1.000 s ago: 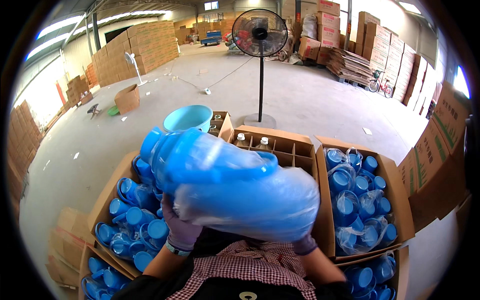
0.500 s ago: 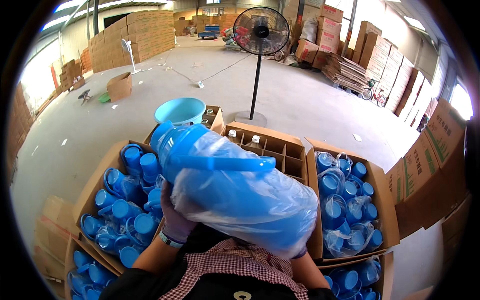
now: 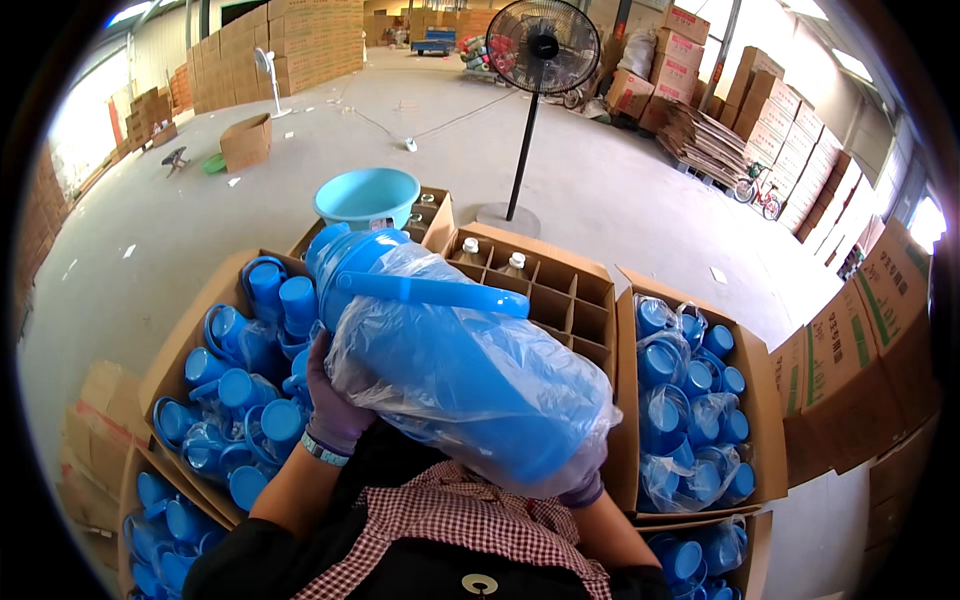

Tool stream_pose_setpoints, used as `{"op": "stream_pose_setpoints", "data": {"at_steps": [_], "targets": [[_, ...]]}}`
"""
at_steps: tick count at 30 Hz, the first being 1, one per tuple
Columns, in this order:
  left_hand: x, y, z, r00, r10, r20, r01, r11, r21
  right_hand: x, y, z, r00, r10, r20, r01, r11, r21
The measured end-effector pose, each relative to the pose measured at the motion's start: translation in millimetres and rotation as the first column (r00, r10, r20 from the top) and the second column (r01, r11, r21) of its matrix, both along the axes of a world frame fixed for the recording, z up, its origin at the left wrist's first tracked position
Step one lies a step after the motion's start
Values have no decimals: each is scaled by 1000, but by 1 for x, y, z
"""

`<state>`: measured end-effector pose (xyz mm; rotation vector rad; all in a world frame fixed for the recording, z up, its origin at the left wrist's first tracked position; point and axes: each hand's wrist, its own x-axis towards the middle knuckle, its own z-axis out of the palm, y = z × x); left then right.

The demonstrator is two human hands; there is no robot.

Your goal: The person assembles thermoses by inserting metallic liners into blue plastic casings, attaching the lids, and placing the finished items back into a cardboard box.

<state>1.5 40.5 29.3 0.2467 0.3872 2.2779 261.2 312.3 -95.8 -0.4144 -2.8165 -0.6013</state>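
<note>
A large blue thermos flask (image 3: 470, 370), partly covered by a clear plastic bag, lies tilted across my body with its lidded top toward the upper left. Its long blue handle (image 3: 435, 293) faces up. My left hand (image 3: 338, 408), in a purple glove, grips the flask near its upper part, fingers mostly hidden beneath. Around the bagged base at lower right is my right hand (image 3: 583, 478), also gloved and largely covered by the plastic. Left of the flask stands a carton (image 3: 165, 375) packed with blue flasks; another such carton (image 3: 765, 400) is on the right.
Behind the flask is a divided carton (image 3: 590, 283) with a few clear glass bottles (image 3: 513, 265). A light blue basin (image 3: 368, 200) rests beside it. A black standing fan (image 3: 525, 130) rises beyond. More flask cartons sit at both lower sides; a tall printed carton (image 3: 850, 350) stands far right.
The flask's base has drawn slightly left and toward me, and its handle appears a little higher along the body. My view has shifted slightly; both hands keep their hold.
</note>
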Motion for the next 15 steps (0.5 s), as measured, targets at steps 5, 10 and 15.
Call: {"op": "stream_pose_setpoints", "data": {"at_steps": [5, 10, 15], "targets": [[3, 8, 1, 998, -45, 44, 40, 994, 104, -27, -19, 45, 674, -470, -570, -739, -451, -501], [-18, -21, -8, 730, 441, -523, -498, 866, 35, -46, -34, 79, 818, -217, -533, -562, -98, -821], [-24, -51, 25, 384, 566, -730, -560, 771, 303, -60, -14, 113, 804, -17, -594, -539, 399, -742]]}}
